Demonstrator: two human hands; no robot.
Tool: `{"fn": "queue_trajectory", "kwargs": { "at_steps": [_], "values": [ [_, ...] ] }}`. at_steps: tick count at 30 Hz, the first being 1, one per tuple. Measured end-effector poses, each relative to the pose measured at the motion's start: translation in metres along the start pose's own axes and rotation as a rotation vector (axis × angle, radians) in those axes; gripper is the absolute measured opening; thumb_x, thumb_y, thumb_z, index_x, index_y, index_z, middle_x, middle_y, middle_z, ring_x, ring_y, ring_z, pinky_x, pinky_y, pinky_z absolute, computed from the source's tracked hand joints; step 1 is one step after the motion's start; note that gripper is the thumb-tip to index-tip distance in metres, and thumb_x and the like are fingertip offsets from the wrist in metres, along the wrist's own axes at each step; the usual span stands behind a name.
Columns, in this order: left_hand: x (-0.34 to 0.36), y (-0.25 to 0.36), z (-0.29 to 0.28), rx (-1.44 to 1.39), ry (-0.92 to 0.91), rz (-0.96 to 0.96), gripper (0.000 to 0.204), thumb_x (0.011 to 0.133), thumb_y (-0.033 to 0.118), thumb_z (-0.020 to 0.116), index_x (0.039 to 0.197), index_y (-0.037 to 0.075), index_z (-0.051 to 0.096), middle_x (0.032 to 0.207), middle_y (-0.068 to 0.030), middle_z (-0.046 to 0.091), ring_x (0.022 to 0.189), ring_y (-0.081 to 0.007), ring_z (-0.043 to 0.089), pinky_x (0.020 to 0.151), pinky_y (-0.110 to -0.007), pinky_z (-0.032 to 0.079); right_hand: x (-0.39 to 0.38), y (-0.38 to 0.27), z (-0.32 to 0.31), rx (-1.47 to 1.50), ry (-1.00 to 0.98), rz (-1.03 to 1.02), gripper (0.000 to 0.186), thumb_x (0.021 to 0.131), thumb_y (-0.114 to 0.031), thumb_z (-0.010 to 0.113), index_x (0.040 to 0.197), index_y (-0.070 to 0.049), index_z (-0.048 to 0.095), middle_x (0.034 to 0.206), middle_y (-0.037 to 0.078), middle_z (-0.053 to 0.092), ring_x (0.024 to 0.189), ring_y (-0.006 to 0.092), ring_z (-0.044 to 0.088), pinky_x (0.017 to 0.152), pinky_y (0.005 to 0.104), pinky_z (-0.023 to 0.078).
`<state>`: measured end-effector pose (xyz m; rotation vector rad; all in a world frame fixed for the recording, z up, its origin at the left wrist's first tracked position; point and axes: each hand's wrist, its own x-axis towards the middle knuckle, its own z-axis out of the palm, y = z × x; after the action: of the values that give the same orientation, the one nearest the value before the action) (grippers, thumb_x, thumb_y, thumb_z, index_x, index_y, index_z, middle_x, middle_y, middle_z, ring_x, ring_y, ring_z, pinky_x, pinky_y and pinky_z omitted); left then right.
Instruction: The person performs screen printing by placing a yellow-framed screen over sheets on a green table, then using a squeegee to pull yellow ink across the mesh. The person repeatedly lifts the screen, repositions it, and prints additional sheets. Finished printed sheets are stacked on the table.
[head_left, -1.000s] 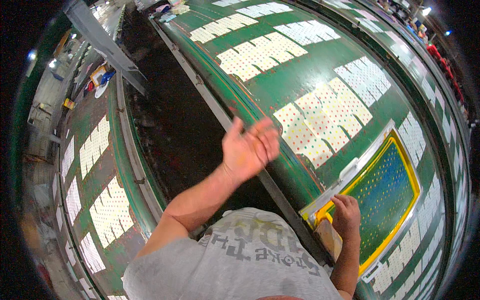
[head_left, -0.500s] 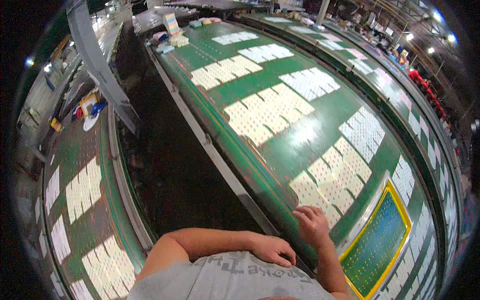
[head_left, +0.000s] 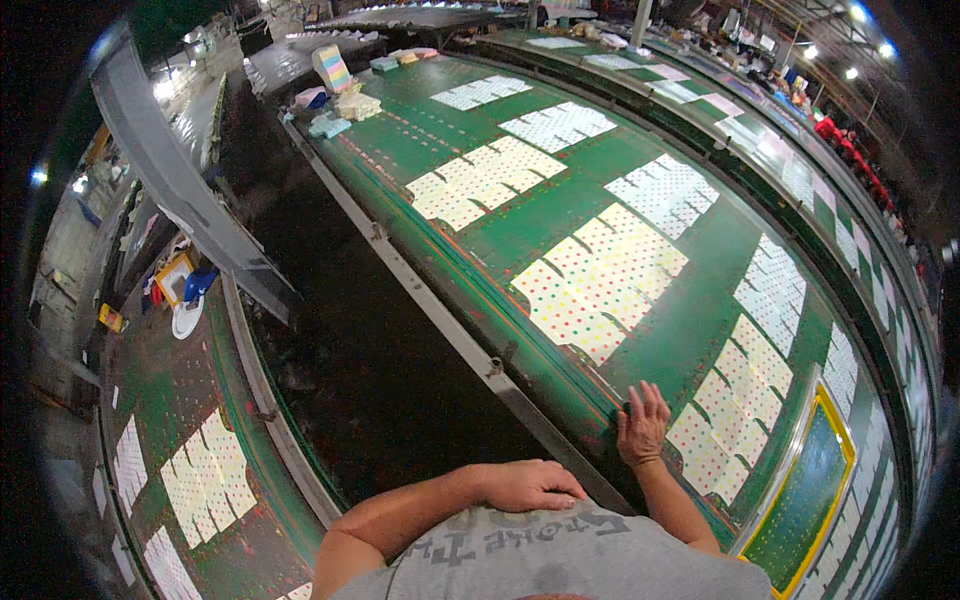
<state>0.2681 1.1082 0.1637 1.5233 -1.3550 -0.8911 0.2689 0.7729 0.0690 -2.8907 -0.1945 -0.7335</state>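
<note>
My left hand (head_left: 535, 487) rests across the front of my grey shirt (head_left: 560, 560), its fingers loosely laid, with nothing visible in it. My right hand (head_left: 643, 425) reaches to the near edge of the long green table (head_left: 480, 245), its fingers spread and holding nothing. Just right of it lie pale fabric pieces (head_left: 735, 410) printed with coloured dots. Farther up the table is another set of dotted pieces (head_left: 600, 285). Beyond my right forearm, a yellow-edged printing screen (head_left: 800, 490) in a metal frame lies on the table.
A dark aisle with a metal rail (head_left: 440, 320) runs along the table's left side. Left of it stands a second table with dotted pieces (head_left: 210, 475) and a slanted grey beam (head_left: 185, 160). Folded cloths (head_left: 357, 105) are piled at the far end.
The view has shifted forward along the table, so the fabric pieces sit lower and farther right. My right hand's fingers have straightened and spread. My left hand stays at my shirt.
</note>
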Motion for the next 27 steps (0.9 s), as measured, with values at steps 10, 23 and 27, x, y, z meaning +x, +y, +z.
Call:
{"fn": "queue_trajectory", "kwargs": {
  "at_steps": [10,23,27],
  "values": [
    [-0.064,-0.052,-0.123,-0.028,0.188,-0.119,0.037,0.112,0.032,0.065,0.134,0.004,0.076,0.137,-0.0154,0.075,0.130,-0.0344,0.067,0.114,-0.047,0.051,0.006,0.000,0.006,-0.050,-0.090,0.129,0.061,0.105,-0.028,0.063,0.161,-0.007,0.050,0.172,0.019,0.043,0.160,0.0455,0.037,0.130,0.0592,0.028],
    [-0.103,-0.082,-0.322,0.125,0.263,-0.060,0.027,0.101,0.025,0.072,0.115,0.002,0.078,0.103,-0.0195,0.079,0.095,-0.0399,0.076,0.086,-0.049,0.059,0.133,-0.034,0.054,-0.363,0.280,0.399,0.055,0.114,-0.033,0.056,0.161,-0.005,0.053,0.171,0.019,0.046,0.160,0.0421,0.040,0.132,0.0568,0.031],
    [-0.128,-0.097,-0.393,0.256,0.324,0.017,0.027,0.099,0.021,0.074,0.118,0.003,0.079,0.104,-0.0184,0.080,0.095,-0.0384,0.076,0.087,-0.048,0.060,0.250,-0.100,0.100,-0.237,0.290,0.193,0.053,0.111,-0.030,0.064,0.159,-0.010,0.056,0.170,0.019,0.048,0.160,0.0454,0.041,0.130,0.0563,0.032]
  ]
}}
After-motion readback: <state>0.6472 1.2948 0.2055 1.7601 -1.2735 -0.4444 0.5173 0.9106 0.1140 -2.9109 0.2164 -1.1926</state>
